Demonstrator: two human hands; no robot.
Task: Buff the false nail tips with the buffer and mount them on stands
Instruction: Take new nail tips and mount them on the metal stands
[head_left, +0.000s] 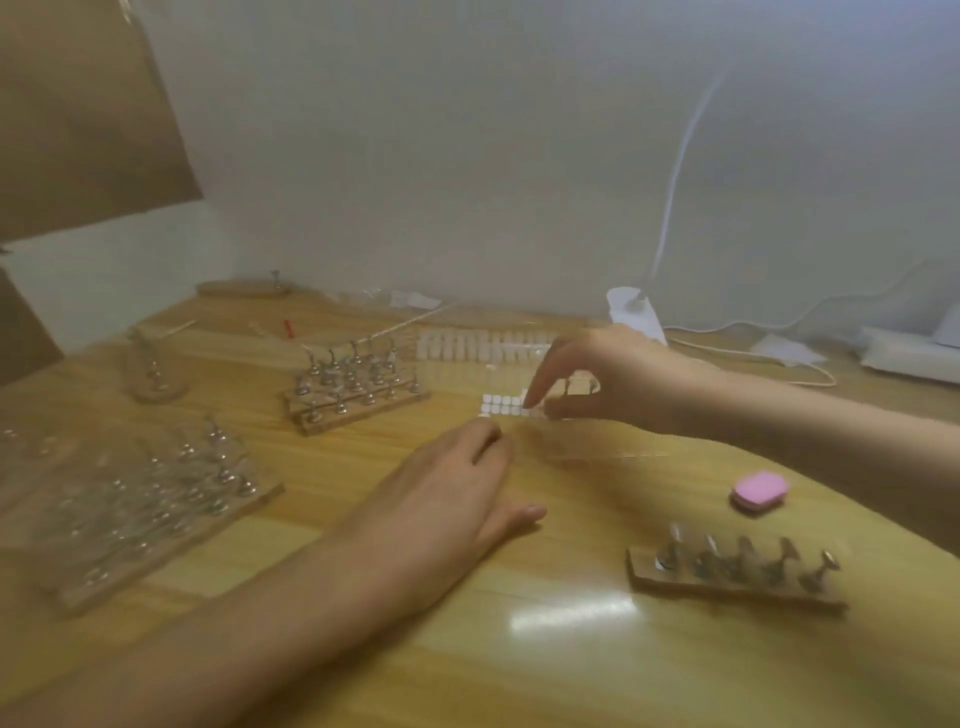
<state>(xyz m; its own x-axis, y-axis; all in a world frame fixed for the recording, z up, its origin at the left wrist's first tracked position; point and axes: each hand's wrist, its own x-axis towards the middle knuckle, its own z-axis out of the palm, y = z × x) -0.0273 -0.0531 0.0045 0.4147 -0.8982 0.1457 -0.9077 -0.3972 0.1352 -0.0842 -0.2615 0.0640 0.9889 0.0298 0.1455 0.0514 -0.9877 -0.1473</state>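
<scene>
- The pink buffer (759, 492) lies by itself on the wooden surface (571, 665), and neither hand touches it.
- Just nearer the camera than the pink buffer is a wooden row of five stands (737, 569). The blur hides what sits on their tops.
- Left of the pink buffer, the left hand (441, 499) lies palm down with its grip spread and fingers straight. Its fingertips are at the edge of a sheet of white squares (501, 405).
- Beyond the pink buffer and to its left, the right hand (597, 374) points its index finger down onto that sheet, the thumb close beside. I cannot tell whether this grip pinches anything.
- Farther from the pink buffer, behind the sheet, is a tray of nail tips (483, 345).
- A block of stands (353, 382) is just left of that tray.
- Far left of the pink buffer is a large board of stands (156, 509).
</scene>
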